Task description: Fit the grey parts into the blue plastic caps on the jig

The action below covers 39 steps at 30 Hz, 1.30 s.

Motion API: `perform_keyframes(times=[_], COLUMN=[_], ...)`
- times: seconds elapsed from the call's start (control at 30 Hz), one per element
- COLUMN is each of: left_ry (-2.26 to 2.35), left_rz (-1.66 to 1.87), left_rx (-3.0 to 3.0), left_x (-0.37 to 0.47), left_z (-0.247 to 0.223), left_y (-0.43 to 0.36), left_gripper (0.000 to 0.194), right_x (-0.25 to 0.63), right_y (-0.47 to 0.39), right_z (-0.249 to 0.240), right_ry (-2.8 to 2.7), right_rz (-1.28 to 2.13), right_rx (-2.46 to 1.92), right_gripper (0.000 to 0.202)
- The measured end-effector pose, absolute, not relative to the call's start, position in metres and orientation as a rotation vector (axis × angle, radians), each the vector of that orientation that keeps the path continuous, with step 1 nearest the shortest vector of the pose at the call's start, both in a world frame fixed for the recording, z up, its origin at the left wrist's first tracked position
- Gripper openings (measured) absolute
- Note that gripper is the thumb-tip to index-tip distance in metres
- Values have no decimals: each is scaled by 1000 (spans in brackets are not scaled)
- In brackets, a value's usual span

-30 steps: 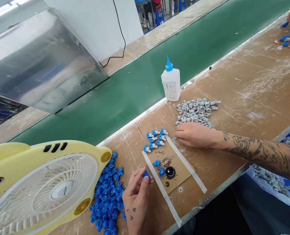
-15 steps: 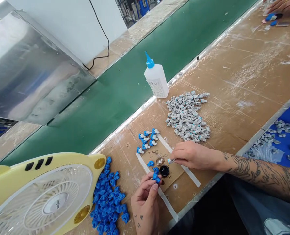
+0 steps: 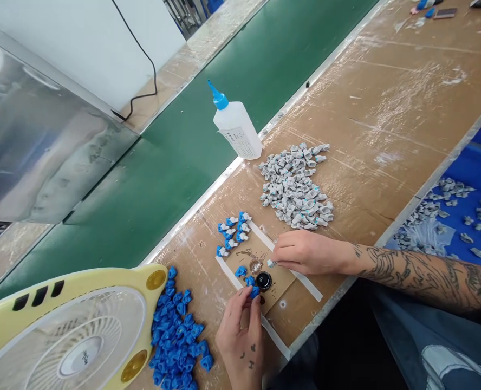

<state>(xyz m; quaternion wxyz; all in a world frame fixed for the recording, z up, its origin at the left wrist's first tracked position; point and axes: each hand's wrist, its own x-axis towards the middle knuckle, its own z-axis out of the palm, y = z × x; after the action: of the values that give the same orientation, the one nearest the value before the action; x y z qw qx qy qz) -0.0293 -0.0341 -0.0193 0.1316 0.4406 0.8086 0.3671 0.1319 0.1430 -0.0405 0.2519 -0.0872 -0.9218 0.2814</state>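
Blue piece (image 3: pixel 254 291) and grey piece (image 3: pixel 270 264) near a black dish (image 3: pixel 264 280)

Left of the dish lies a blue heap (image 3: pixel 179 330); nearer it, the left hand (image 3: pixel 241 335) has the blue piece between thumb and fingertips, lower left of the dish; it looks light and rather soft, best taken by its outer sides; above right of the dish, the right hand (image 3: pixel 305 252) pinches the grey piece, likely stiffer, best gripped at the end away from the dish; farther up and right is a grey heap (image 3: pixel 297 189)
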Motion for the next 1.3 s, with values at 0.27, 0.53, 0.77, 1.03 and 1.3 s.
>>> perform_keyframes(times=[0.27,0.53,0.77,1.03,1.3], left_ry=[2288,2291,2220,1838,1787], left_rz=[927,885,1435,1801,1646], left_rx=[1580,1600,689,265,352], left_x=[-35,-33,-32,-16,-23], left_z=[-18,-19,-14,-15,-13], left_y=[-30,-31,-26,-11,-11], left_gripper=[16,17,30,39,36], right_x=[132,134,128,106,104], right_y=[143,145,127,100,108], right_z=[-41,-41,-32,-26,-23], right_ry=[-2489,-2451,-2089,-1941,-2154], right_rz=[829,775,1141,1226,1069], right_rx=[-253,-218,-310,-364,-258], right_gripper=[13,13,19,27,25])
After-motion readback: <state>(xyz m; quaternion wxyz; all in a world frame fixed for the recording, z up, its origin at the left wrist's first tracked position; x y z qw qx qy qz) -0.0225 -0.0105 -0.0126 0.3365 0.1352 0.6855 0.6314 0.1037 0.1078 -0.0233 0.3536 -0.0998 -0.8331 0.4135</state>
